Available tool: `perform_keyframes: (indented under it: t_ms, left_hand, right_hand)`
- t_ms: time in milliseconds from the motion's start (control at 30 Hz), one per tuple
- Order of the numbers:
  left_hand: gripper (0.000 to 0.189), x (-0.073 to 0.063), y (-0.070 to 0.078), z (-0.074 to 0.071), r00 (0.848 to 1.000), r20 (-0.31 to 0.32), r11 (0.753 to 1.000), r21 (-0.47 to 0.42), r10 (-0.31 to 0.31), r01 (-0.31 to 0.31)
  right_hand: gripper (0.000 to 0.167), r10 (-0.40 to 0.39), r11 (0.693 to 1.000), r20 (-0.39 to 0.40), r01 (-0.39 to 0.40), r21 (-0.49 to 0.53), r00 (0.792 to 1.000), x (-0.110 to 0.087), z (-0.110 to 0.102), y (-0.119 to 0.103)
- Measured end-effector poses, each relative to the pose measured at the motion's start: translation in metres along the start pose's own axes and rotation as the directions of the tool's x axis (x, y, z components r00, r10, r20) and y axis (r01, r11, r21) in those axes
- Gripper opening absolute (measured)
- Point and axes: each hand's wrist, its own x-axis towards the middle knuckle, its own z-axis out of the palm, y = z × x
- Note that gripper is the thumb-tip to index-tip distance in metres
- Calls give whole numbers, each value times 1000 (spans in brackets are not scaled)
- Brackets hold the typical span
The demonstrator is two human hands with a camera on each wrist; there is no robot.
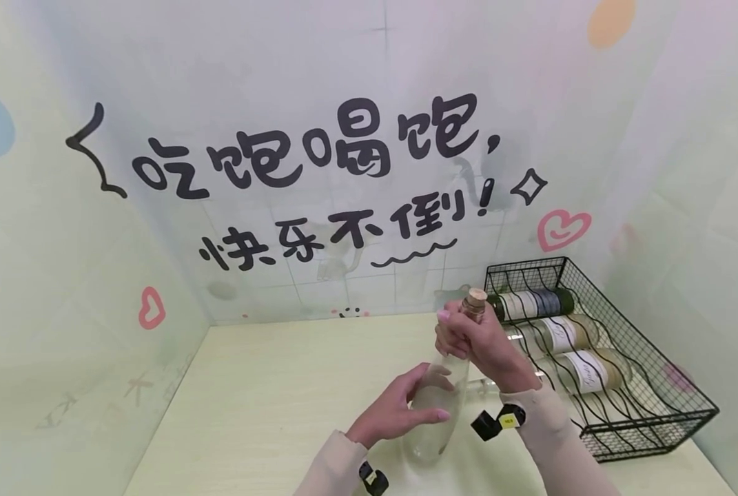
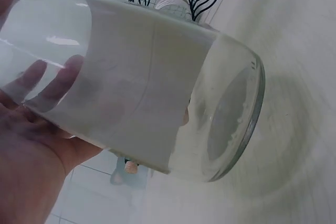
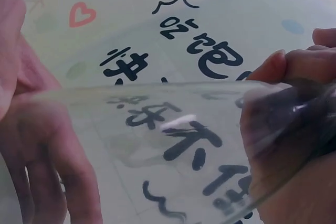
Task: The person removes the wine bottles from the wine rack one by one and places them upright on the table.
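A clear glass bottle [image 1: 429,441] with a cork [image 1: 477,296] in its mouth tilts between both hands, its neck up and to the right. My right hand [image 1: 477,337] grips the neck just below the cork. Around the body, my left hand [image 1: 390,406] holds the bottle, thumb across the near side and fingers behind the glass. The left wrist view shows a broad label [image 2: 142,77] around the bottle, and its base close over the tabletop. Through the glass in the right wrist view, wall lettering [image 3: 191,142] shows.
A black wire rack [image 1: 650,421] stands at the right of the pale table [image 1: 251,399]. In it lie a dark green bottle [image 1: 530,304] and two clear labelled bottles [image 1: 567,334], necks pointing left. Printed wall sheets [image 1: 344,296] close off the back and sides.
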Motion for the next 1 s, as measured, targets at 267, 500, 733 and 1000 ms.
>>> perform_keyframes:
  t_ms: [267, 500, 733, 1000]
  left_hand:
    - [52, -6, -1, -7, 1000, 2, 999, -22, 23, -23]
    - [53, -8, 0, -14, 999, -23, 999, -21, 43, -43]
    - [48, -11, -2, -23, 995, -53, 997, 10, 82, -81]
    - [50, -15, 0, -32, 992, -86, 996, -12, 88, -89]
  right_hand:
    - [29, 29, 996, -61, -34, -83, 998, 0, 5, 3]
    - [9, 62, 948, -111, -93, -303, 992, 2, 9, -3]
    - [25, 98, 869, -98, -133, -477, 990, 1, 12, -4]
    - [44, 159, 758, -79, -174, -629, 984, -10, 15, -8]
